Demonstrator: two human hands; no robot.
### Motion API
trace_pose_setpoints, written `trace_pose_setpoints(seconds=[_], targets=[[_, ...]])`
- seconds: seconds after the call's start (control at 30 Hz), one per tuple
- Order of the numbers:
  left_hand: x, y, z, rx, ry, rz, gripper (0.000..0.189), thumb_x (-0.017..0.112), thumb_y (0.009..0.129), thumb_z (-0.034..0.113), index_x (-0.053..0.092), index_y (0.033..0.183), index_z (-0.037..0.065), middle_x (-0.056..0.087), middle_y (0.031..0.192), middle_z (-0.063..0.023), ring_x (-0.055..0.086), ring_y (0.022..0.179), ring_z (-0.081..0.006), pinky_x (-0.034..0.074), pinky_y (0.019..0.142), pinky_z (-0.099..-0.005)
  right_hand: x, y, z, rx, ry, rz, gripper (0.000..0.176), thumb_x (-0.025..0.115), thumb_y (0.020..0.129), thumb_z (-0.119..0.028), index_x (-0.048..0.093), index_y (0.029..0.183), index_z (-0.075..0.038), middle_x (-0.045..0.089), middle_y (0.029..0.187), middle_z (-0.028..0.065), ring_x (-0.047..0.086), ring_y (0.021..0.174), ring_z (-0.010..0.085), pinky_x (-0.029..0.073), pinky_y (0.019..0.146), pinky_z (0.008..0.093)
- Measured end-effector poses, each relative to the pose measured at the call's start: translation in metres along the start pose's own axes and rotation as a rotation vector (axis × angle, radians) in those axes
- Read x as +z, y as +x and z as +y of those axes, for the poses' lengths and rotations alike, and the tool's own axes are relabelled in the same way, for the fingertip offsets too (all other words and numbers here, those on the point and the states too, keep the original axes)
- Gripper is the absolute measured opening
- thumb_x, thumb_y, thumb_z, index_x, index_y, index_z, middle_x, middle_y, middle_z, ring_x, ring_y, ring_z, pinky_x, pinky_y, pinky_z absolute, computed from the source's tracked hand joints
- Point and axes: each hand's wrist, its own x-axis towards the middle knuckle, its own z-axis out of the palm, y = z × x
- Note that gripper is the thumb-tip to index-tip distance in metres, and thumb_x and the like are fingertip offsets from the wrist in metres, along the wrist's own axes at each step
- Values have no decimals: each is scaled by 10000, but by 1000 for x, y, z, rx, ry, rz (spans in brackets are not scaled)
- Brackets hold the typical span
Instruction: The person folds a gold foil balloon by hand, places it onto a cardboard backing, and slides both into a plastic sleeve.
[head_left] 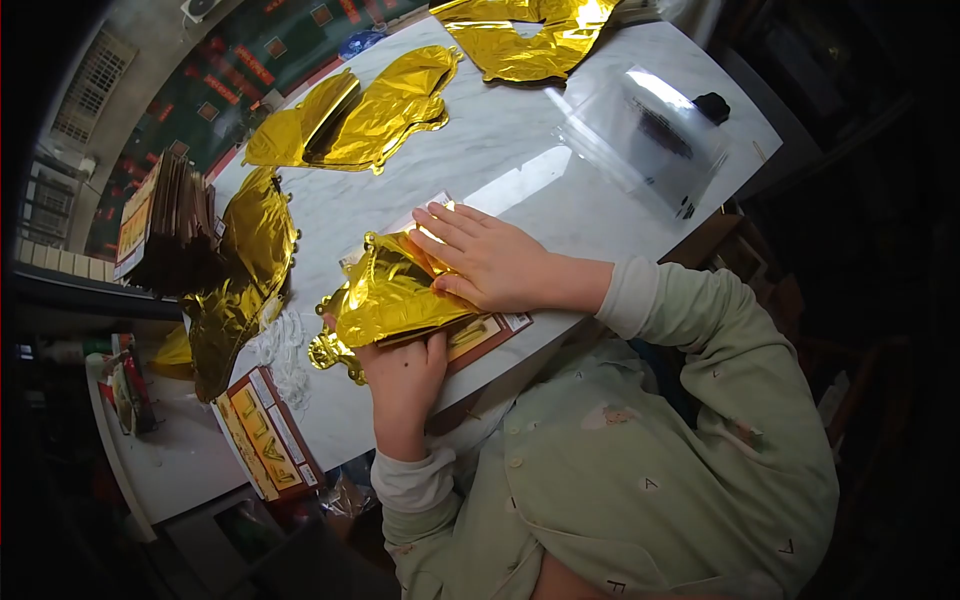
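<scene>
A flattened gold foil balloon (390, 300) lies folded over a printed card (485, 338) near the table's front edge. My right hand (490, 258) rests flat on the foil's right side, fingers stretched out and pressing down. From the near side, my left hand (405, 375) grips the balloon's lower edge. Foil covers most of the left fingers; the thumb shows beside the card. A crinkled gold foil end (335, 350) sticks out left of that hand.
More flat gold balloons lie at the back left (400, 105), far edge (520, 45) and left (260, 230). White string (283, 355) lies near a brown card packet (268, 435). A card stack (165, 225) stands left; clear plastic bags (650, 140) lie right.
</scene>
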Motion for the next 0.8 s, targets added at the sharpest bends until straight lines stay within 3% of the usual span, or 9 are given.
trace_pose_setpoints(seconds=[0.13, 0.47, 0.8], targets=[[-28, -12, 12, -104, -69, -110, 562, 585, 1031, 503, 668, 1390, 78, 617, 1438, -199, 461, 1440, -427, -33, 1216, -765, -2, 1, 0, -3, -2, -20, 708, 503, 1084, -442, 347, 1629, -17, 289, 1715, 222, 263, 1604, 357, 211, 1311, 480], [-20, -23, 17, -141, -93, -69, 601, 597, 1009, 554, 698, 1354, 73, 622, 1437, -192, 409, 1482, -440, -19, 1217, -771, -2, 0, 4, -58, 36, -37, 713, 549, 1065, -405, 350, 1624, -10, 284, 1721, 209, 254, 1609, 348, 209, 1313, 473], [-24, -26, 18, -122, -51, -94, 617, 621, 998, 545, 663, 1385, 67, 588, 1460, -203, 446, 1445, -436, -13, 1214, -785, -5, 1, 3, -63, 28, -47, 715, 538, 1070, -413, 346, 1624, -4, 292, 1717, 210, 260, 1606, 352, 213, 1312, 472]])
